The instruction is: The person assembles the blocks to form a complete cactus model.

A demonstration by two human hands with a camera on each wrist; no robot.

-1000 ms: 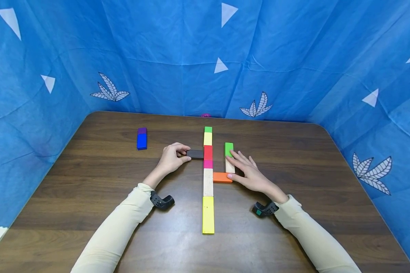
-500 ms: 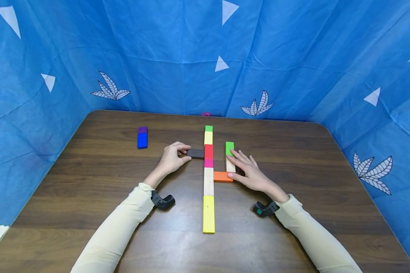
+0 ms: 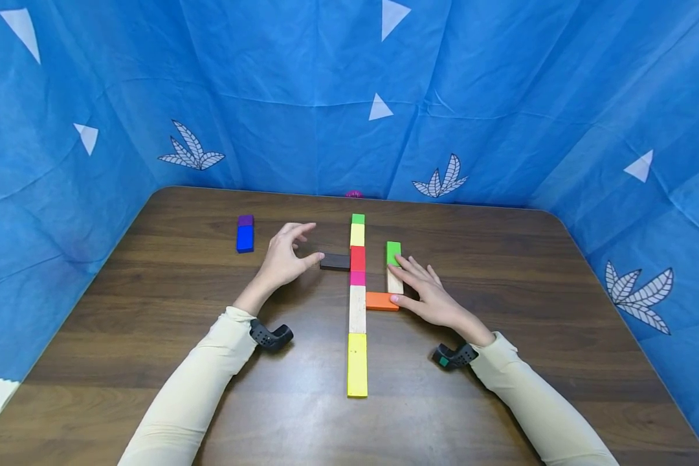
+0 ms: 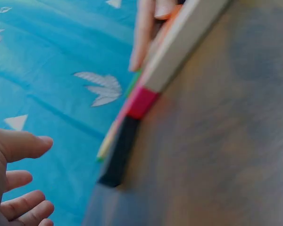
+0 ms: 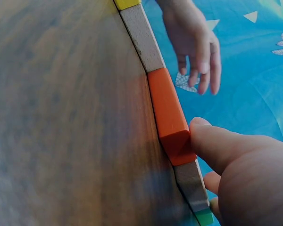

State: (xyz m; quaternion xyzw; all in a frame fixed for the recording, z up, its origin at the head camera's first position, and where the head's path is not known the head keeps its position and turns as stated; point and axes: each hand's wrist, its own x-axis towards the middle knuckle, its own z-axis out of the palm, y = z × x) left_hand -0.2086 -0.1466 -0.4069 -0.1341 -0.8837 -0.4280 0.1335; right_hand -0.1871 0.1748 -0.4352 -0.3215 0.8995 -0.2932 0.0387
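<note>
On the dark wooden table (image 3: 175, 304) a straight column of flat blocks runs from twelve to six o'clock: a small green block (image 3: 358, 219) at the far end, then a pale yellow block (image 3: 357, 235), a red block (image 3: 357, 258), a magenta block (image 3: 357, 277), a long natural wood block (image 3: 357, 309) and a long bright yellow block (image 3: 357, 364) nearest the person; a dark brown block (image 3: 334, 261) lies crosswise at nine o'clock of the red one, its end touching it; the left hand (image 3: 282, 257) hovers just at nine o'clock of that brown block with fingers spread and loosely bent, holding nothing, the thumb tip close to the block's free end though contact cannot be told; the left wrist view shows the fingers (image 4: 20, 146) apart from the brown block; at three o'clock of the column an orange block (image 3: 382, 301) lies crosswise against the natural wood one, and the right hand (image 3: 433, 299) lies flat and relaxed on the table, its thumb tip pressed to the orange block's outer end; its fingers rest along a short natural block (image 3: 393, 282) topped at twelve o'clock by a bright green block (image 3: 393, 252); well apart, at ten o'clock of the left hand, a blue block (image 3: 244, 238) and a purple block (image 3: 245, 220) lie end to end; blue cloth (image 3: 303, 97) walls the table.
</note>
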